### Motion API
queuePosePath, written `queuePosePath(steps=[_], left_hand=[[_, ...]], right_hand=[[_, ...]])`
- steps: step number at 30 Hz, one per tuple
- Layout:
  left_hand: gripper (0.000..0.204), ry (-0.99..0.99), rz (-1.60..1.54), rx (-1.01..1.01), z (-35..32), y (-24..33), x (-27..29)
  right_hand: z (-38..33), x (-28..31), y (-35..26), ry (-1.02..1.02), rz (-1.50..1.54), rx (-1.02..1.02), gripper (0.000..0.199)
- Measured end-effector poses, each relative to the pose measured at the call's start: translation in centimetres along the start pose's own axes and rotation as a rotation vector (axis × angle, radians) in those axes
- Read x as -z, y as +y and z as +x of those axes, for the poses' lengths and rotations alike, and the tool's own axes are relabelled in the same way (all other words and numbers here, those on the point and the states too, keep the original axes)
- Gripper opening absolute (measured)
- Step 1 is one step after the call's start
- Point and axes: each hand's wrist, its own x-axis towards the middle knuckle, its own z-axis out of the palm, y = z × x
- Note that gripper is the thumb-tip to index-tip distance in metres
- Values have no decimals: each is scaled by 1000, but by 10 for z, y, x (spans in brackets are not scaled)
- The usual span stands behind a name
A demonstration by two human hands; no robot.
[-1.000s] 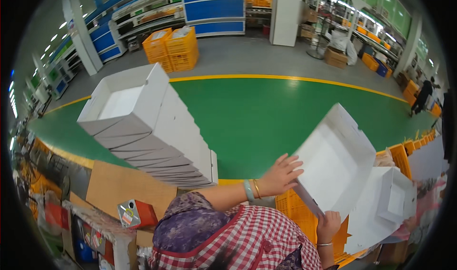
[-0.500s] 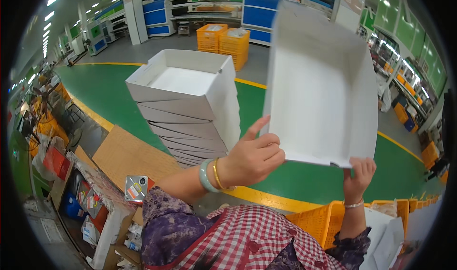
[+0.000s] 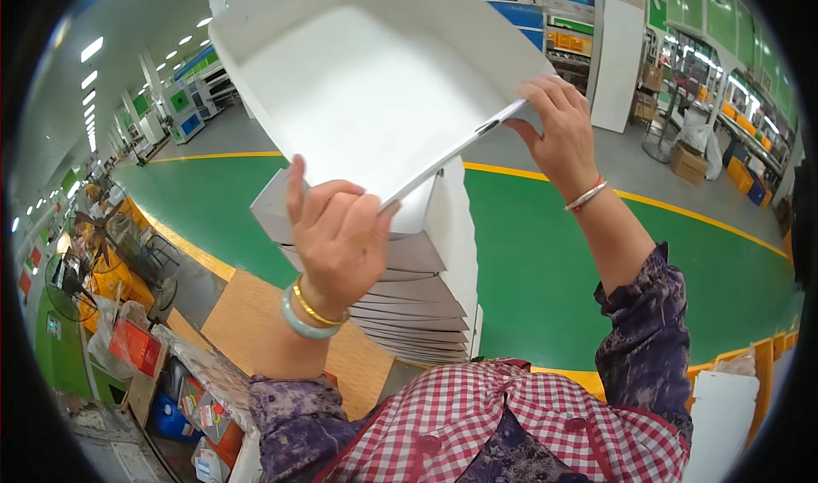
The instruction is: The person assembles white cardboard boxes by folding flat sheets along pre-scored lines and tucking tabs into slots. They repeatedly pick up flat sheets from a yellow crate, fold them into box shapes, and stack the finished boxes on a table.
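A white open-topped cardboard box (image 3: 366, 91) is held up in front of me, tilted so that its inside faces me. My left hand (image 3: 336, 236) grips its near left corner, thumb side hidden behind the wall and one finger raised. On the near right corner, my right hand (image 3: 554, 121) is closed over the rim. Behind and below the held box rises a tall stack of similar white boxes (image 3: 417, 300), its top partly covered by the held one and by my left hand.
A brown cardboard sheet (image 3: 294, 338) lies left of the stack. Farther left are a red box (image 3: 135, 347), a fan (image 3: 70, 285) and a blue container (image 3: 173, 415). White board (image 3: 720, 423) stands at lower right beside yellow crates. Green floor (image 3: 579, 261) spreads beyond.
The held box has moved left, from the right side to above the stack, and has tilted over. Both hands moved with it, the right one rising. My view has turned somewhat.
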Motion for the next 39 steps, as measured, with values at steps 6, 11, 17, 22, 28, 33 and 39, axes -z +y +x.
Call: queuePosePath(steps=[6,11,17,22,28,33,39], left_hand=[[15,115,-106,143,16,7,-58],[13,152,-117,316,20,7,-102],[10,65,13,336,25,10,-123],[10,12,38,306,29,17,-116],[13,18,-26,331,37,6,-117],[16,-201,-232,406,24,-14,-110],[36,-78,-331,910,-43,-183,-59]], right_hand=[[11,-55,13,-122,174,-179,48],[0,-69,18,-271,389,-284,45],[-24,-90,22,-384,833,-561,47],[-29,-95,23,-386,963,-652,47],[-19,-105,21,-319,952,-641,44],[-28,-123,20,-345,915,-533,42],[-44,-109,20,-455,957,-607,63]])
